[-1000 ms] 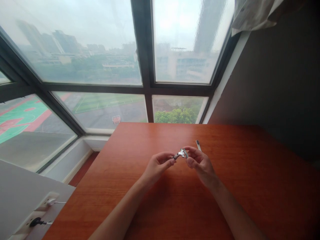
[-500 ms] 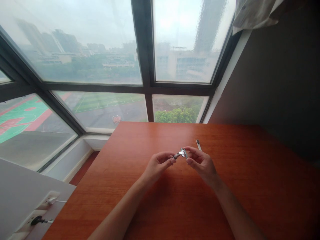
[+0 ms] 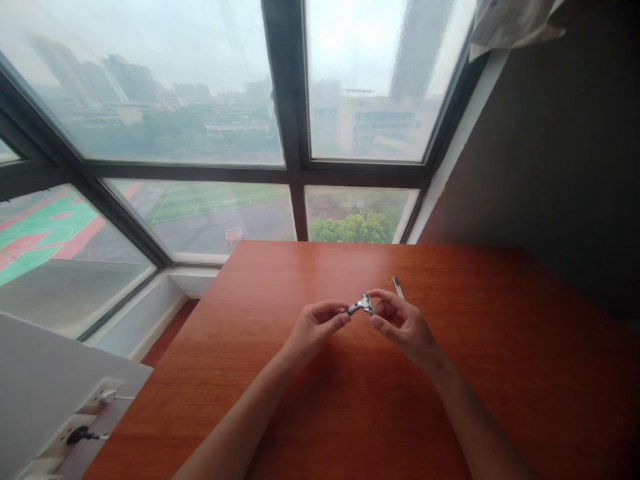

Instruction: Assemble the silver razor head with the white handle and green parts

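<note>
Over the middle of a reddish wooden table (image 3: 350, 413), both my hands hold one small silver metal piece (image 3: 361, 306), which looks like a razor head on a short stem. My left hand (image 3: 315, 327) pinches its left end between thumb and fingertips. My right hand (image 3: 403, 325) is curled round its right end, with the thumb below it. A thin silver stick-like part (image 3: 397, 286) lies flat on the table just beyond my right hand, apart from it.
Large windows (image 3: 200, 133) run along the far edge of the table. A dark wall (image 3: 560, 167) closes the right side. At the lower left a white power strip (image 3: 75, 430) has a black and a white plug in it.
Both hands and the metal piece sit slightly higher in the picture as the view tilted a little. The grip itself looks the same.
</note>
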{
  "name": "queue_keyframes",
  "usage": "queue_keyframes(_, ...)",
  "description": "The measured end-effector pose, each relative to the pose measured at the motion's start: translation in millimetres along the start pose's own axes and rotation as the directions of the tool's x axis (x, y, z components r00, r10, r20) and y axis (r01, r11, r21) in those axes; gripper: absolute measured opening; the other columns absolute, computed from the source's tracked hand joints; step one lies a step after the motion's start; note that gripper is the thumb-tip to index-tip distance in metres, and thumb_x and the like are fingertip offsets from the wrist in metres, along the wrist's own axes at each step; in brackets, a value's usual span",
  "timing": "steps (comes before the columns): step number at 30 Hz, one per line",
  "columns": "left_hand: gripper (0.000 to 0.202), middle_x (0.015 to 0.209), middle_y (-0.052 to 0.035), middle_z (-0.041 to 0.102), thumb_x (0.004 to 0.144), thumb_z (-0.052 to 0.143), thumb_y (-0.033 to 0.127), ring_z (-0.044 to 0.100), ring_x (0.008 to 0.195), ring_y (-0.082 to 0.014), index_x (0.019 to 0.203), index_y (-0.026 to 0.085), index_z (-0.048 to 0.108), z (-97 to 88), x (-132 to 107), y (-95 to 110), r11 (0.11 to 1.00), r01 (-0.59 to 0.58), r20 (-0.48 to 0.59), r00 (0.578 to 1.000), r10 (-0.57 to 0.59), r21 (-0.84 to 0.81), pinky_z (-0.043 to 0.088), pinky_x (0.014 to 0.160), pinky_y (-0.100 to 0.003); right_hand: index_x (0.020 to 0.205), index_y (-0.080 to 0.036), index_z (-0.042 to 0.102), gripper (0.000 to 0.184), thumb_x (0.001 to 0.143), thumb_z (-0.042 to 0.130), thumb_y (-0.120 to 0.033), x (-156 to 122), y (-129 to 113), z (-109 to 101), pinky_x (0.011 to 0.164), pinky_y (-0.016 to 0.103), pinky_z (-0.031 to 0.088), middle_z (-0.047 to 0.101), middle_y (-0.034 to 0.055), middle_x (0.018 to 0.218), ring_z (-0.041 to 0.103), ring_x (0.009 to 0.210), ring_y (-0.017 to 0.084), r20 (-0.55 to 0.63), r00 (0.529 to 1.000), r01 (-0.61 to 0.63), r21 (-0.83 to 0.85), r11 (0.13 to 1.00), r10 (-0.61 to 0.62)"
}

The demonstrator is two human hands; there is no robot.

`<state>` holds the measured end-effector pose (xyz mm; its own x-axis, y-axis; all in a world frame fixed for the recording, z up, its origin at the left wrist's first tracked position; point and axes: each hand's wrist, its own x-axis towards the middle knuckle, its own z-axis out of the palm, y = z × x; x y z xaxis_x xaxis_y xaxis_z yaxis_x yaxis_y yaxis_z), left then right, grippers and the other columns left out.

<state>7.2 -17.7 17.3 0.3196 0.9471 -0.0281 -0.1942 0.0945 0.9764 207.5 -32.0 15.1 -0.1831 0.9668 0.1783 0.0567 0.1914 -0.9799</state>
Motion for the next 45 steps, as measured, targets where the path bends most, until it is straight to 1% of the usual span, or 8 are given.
queue_keyframes(7, 0.028, 0.079, -0.0049, 0.071, 0.066, 0.078, 0.029, 0.062, 0.075, -0.0162, 0.09, 0.015, 0.073, 1.2, -1.7, 4.1, 1.0, -0.003, -0.004, 1.0, 0.003, 0.001, 0.046, 0.071, -0.025, 0.115, -0.02, 0.057, 0.04, 0.078, 0.065, -0.033, -0.9, -4.4, -0.7, 0.059, 0.025, 0.044, 0.055, -0.0005, 0.073, 0.052, 0.064, 0.013, 0.001, 1.0, 0.005, -0.002, 1.0, -0.005)
queue_keyframes(12, 0.028, 0.081, -0.0051, 0.071, 0.067, 0.077, 0.029, 0.062, 0.074, -0.0156, 0.09, 0.014, 0.072, 2.2, -2.2, 3.3, 1.0, -0.024, -0.006, 1.0, 0.024, 0.008, 0.047, 0.069, -0.025, 0.113, -0.019, 0.058, 0.043, 0.075, 0.068, -0.036, -0.9, -6.5, 1.1, 0.05, 0.022, 0.038, 0.052, -0.0012, 0.069, 0.048, 0.059, 0.011, -0.005, 1.0, -0.025, 0.131, 0.991, 0.026)
queue_keyframes(15, 0.027, 0.081, -0.0046, 0.072, 0.068, 0.077, 0.027, 0.062, 0.075, -0.0146, 0.09, 0.014, 0.072, 3.0, -2.2, 2.6, 0.999, -0.038, -0.006, 0.999, 0.038, -0.001, 0.047, 0.07, -0.023, 0.115, -0.02, 0.058, 0.043, 0.076, 0.068, -0.034, -1.3, -5.5, 1.8, 0.05, 0.021, 0.036, 0.052, -0.002, 0.068, 0.046, 0.058, 0.01, 0.018, 1.0, -0.027, 0.211, 0.977, 0.024)
queue_keyframes(19, 0.026, 0.081, -0.0045, 0.072, 0.069, 0.076, 0.027, 0.062, 0.074, -0.0145, 0.091, 0.015, 0.072, 3.8, -2.5, 2.2, 0.998, -0.057, -0.01, 0.998, 0.058, 0.021, 0.047, 0.069, -0.023, 0.116, -0.021, 0.058, 0.043, 0.076, 0.069, -0.033, -1.9, -3.3, 0.9, 0.05, 0.021, 0.034, 0.051, -0.0024, 0.067, 0.044, 0.058, 0.01, 0.029, 0.999, -0.031, 0.245, 0.969, 0.024)
queue_keyframes(25, 0.024, 0.086, -0.007, 0.071, 0.073, 0.073, 0.028, 0.062, 0.077, -0.0168, 0.092, 0.014, 0.072, 3.1, -3.2, 1.5, 0.988, -0.111, 0.001, 0.994, 0.112, 0.11, 0.049, 0.07, -0.026, 0.117, -0.023, 0.059, 0.042, 0.077, 0.07, -0.032, -1.8, -1.5, -0.7, 0.05, 0.021, 0.034, 0.052, -0.0021, 0.068, 0.044, 0.058, 0.009, 0.034, 0.999, -0.02, 0.251, 0.968, 0.011)
queue_keyframes(30, 0.022, 0.088, -0.0082, 0.071, 0.074, 0.072, 0.027, 0.062, 0.079, -0.018, 0.091, 0.014, 0.072, 3.1, -3.2, 2.6, 0.98, -0.146, 0.011, 0.989, 0.146, 0.136, 0.049, 0.071, -0.027, 0.117, -0.023, 0.06, 0.043, 0.076, 0.071, -0.032, -2.0, -0.2, -0.9, 0.05, 0.021, 0.035, 0.053, -0.0022, 0.067, 0.045, 0.058, 0.009, 0.024, 1.0, -0.008, 0.252, 0.968, 0.002)
queue_keyframes(41, 0.019, 0.086, -0.0085, 0.069, 0.077, 0.069, 0.026, 0.06, 0.078, -0.0179, 0.092, 0.014, 0.072, 2.0, -4.1, 5.3, 0.945, -0.233, 0.051, 0.972, 0.228, 0.231, 0.047, 0.069, -0.027, 0.117, -0.022, 0.062, 0.047, 0.073, 0.073, -0.035, -3.0, -1.1, -3.3, 0.05, 0.023, 0.039, 0.055, -0.0012, 0.067, 0.047, 0.057, 0.01, -0.008, 1.0, 0.003, 0.178, 0.984, -0.002)
queue_keyframes(45, 0.019, 0.087, -0.0093, 0.069, 0.078, 0.069, 0.027, 0.06, 0.078, -0.0188, 0.092, 0.014, 0.072, 2.4, -4.5, 6.3, 0.934, -0.25, 0.054, 0.968, 0.244, 0.257, 0.047, 0.068, -0.028, 0.115, -0.024, 0.064, 0.045, 0.073, 0.074, -0.033, -3.4, -3.4, -3.4, 0.051, 0.023, 0.04, 0.056, -0.0017, 0.067, 0.047, 0.057, 0.01, -0.009, 1.0, 0.011, 0.188, 0.982, -0.01)
